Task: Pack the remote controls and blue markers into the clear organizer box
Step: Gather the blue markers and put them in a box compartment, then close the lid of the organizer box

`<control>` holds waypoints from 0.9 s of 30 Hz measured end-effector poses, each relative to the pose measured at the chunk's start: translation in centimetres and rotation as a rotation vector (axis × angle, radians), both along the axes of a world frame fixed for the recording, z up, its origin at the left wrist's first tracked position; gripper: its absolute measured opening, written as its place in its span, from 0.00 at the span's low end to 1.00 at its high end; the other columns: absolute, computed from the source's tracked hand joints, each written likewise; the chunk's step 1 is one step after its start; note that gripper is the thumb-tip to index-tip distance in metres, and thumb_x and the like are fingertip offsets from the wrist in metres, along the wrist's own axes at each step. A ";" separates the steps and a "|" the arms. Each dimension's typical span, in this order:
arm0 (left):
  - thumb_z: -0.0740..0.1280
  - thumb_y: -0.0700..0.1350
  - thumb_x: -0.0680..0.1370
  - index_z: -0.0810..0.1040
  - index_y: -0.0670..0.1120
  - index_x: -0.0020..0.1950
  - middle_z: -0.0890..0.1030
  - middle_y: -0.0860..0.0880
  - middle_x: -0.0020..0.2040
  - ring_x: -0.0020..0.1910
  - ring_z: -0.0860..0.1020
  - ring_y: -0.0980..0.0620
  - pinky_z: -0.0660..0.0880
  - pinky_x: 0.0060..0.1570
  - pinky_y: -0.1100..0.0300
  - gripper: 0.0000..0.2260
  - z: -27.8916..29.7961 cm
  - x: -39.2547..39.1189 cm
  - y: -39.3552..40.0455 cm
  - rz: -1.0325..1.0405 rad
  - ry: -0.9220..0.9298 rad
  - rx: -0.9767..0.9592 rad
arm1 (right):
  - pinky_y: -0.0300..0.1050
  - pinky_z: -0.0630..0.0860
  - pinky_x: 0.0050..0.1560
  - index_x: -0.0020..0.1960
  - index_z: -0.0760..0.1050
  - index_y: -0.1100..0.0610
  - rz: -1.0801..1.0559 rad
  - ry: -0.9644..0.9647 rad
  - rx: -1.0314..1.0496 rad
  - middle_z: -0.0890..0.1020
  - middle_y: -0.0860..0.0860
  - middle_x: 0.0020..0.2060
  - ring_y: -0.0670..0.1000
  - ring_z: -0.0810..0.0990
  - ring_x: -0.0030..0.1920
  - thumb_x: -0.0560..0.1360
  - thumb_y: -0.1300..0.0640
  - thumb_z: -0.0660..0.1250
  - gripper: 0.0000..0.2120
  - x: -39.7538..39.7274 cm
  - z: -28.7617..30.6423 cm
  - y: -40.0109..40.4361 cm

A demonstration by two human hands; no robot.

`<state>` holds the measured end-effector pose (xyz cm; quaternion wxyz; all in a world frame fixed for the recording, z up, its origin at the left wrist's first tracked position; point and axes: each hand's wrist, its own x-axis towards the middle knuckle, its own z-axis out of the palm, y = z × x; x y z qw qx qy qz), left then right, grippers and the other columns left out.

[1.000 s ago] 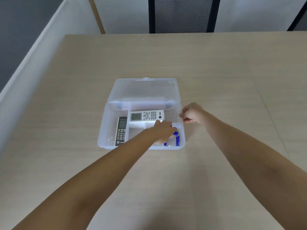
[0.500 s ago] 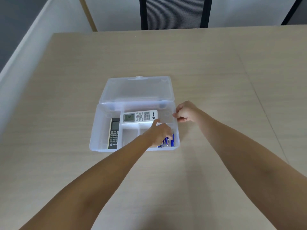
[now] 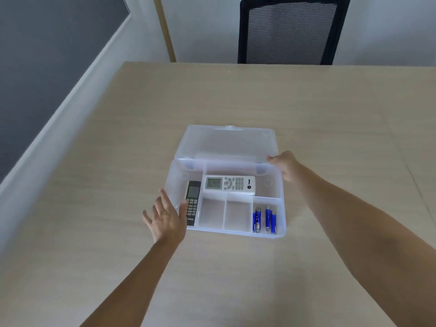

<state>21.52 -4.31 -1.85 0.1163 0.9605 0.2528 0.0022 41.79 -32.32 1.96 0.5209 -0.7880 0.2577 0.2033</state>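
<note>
The clear organizer box (image 3: 282, 197) sits on the table with its lid (image 3: 226, 142) tilted back. A white remote (image 3: 230, 185) lies in the long rear compartment. A black remote (image 3: 192, 202) lies in the left compartment. Several blue markers (image 3: 264, 219) lie in the front right compartment. My left hand (image 3: 165, 217) hovers at the box's left front corner, fingers spread, holding nothing. My right hand (image 3: 284, 164) is at the box's right rear corner, fingers at the lid's lower right edge.
The box rests mid-way across a light wooden table (image 3: 259, 97). A black mesh chair (image 3: 287, 31) stands behind the far edge. A grey wall with white trim (image 3: 59, 102) runs along the left.
My left hand has pulled out of the marker compartment and moved to the box's left front corner, open. My right hand has shifted from the right wall up to the lid's corner.
</note>
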 end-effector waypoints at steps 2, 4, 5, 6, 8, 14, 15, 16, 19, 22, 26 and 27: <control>0.40 0.64 0.78 0.58 0.38 0.75 0.75 0.37 0.63 0.57 0.77 0.35 0.68 0.62 0.36 0.37 -0.2 -0.8 -1.1 -0.009 -0.016 0.006 | 0.44 0.73 0.53 0.61 0.72 0.66 -0.014 0.040 -0.009 0.79 0.60 0.60 0.53 0.75 0.49 0.71 0.61 0.71 0.21 -0.6 -1.2 -1.6; 0.40 0.63 0.78 0.60 0.38 0.74 0.77 0.37 0.61 0.53 0.78 0.35 0.71 0.59 0.39 0.36 0.0 -1.1 -1.8 -0.024 -0.017 -0.004 | 0.48 0.76 0.55 0.62 0.74 0.64 -0.019 0.047 0.008 0.79 0.60 0.59 0.53 0.76 0.48 0.69 0.63 0.71 0.22 -0.7 -2.0 -2.4; 0.42 0.62 0.78 0.60 0.37 0.74 0.77 0.37 0.61 0.52 0.79 0.35 0.72 0.57 0.40 0.35 0.1 -1.1 -1.7 -0.019 -0.016 -0.017 | 0.48 0.78 0.53 0.63 0.73 0.63 -0.049 0.021 0.036 0.79 0.60 0.58 0.54 0.77 0.48 0.69 0.66 0.71 0.23 -0.7 -2.0 -2.3; 0.42 0.61 0.78 0.60 0.37 0.74 0.77 0.37 0.60 0.51 0.79 0.35 0.73 0.56 0.41 0.35 0.2 -0.9 -1.7 -0.017 -0.028 -0.021 | 0.49 0.78 0.52 0.62 0.72 0.62 -0.104 -0.032 0.083 0.80 0.59 0.56 0.54 0.78 0.49 0.68 0.68 0.71 0.23 -0.8 -2.1 -2.0; 0.39 0.62 0.78 0.61 0.36 0.74 0.78 0.36 0.59 0.50 0.79 0.35 0.75 0.53 0.43 0.36 0.6 -0.8 -1.6 -0.014 -0.032 -0.040 | 0.54 0.78 0.51 0.57 0.70 0.57 -0.189 -0.155 0.150 0.79 0.57 0.51 0.55 0.78 0.48 0.66 0.70 0.70 0.22 -1.3 -2.0 -1.5; 0.43 0.62 0.78 0.62 0.35 0.73 0.76 0.33 0.59 0.52 0.78 0.34 0.76 0.51 0.42 0.37 0.5 -0.8 -1.4 0.101 0.008 -0.412 | 0.52 0.76 0.58 0.53 0.74 0.52 -0.205 -0.350 0.379 0.80 0.53 0.53 0.52 0.79 0.52 0.72 0.31 0.56 0.26 -4.4 2.6 -1.0; 0.45 0.60 0.79 0.63 0.35 0.72 0.74 0.31 0.62 0.53 0.77 0.32 0.77 0.51 0.41 0.34 0.3 -0.6 -0.9 0.129 0.053 -0.545 | 0.54 0.75 0.62 0.55 0.75 0.51 -0.234 -0.328 0.551 0.80 0.53 0.56 0.53 0.79 0.57 0.72 0.29 0.51 0.30 -5.2 4.1 -1.2; 0.50 0.55 0.82 0.65 0.35 0.70 0.70 0.28 0.66 0.54 0.78 0.31 0.78 0.51 0.41 0.27 -0.8 -0.5 0.0 0.116 0.017 -0.609 | 0.54 0.73 0.64 0.55 0.76 0.51 -0.248 -0.315 0.712 0.79 0.54 0.57 0.54 0.78 0.59 0.72 0.28 0.47 0.32 -5.9 5.0 -1.6; 0.52 0.59 0.81 0.66 0.38 0.71 0.62 0.35 0.75 0.66 0.74 0.39 0.72 0.65 0.45 0.28 1.4 0.0 2.0 0.368 -0.301 -1.309 | 0.53 0.68 0.70 0.63 0.71 0.56 -0.267 -0.235 0.892 0.72 0.57 0.62 0.59 0.72 0.65 0.70 0.28 0.49 0.38 -8.5 7.0 -3.3; 0.40 0.72 0.73 0.58 0.42 0.76 0.65 0.39 0.74 0.73 0.65 0.39 0.60 0.73 0.41 0.44 4.4 -0.9 4.1 0.478 -0.200 -1.564 | 0.51 0.72 0.62 0.63 0.70 0.62 -0.093 -0.134 0.732 0.76 0.56 0.56 0.57 0.77 0.58 0.74 0.37 0.60 0.30 -12.1 7.4 -4.1; 0.52 0.74 0.70 0.61 0.43 0.75 0.72 0.40 0.70 0.69 0.71 0.42 0.65 0.70 0.47 0.44 5.9 -2.5 4.6 0.344 -0.139 -1.448 | 0.50 0.79 0.49 0.56 0.75 0.62 0.081 -0.092 0.188 0.83 0.56 0.54 0.55 0.83 0.48 0.64 0.44 0.75 0.29 -16.7 4.0 -3.2; 0.60 0.73 0.68 0.65 0.44 0.73 0.75 0.43 0.67 0.67 0.73 0.44 0.67 0.67 0.50 0.43 5.9 -2.7 4.0 0.275 -0.095 -1.343 | 0.51 0.80 0.51 0.56 0.76 0.57 0.119 -0.112 0.047 0.84 0.53 0.54 0.54 0.83 0.50 0.58 0.40 0.76 0.32 -17.3 2.9 -3.0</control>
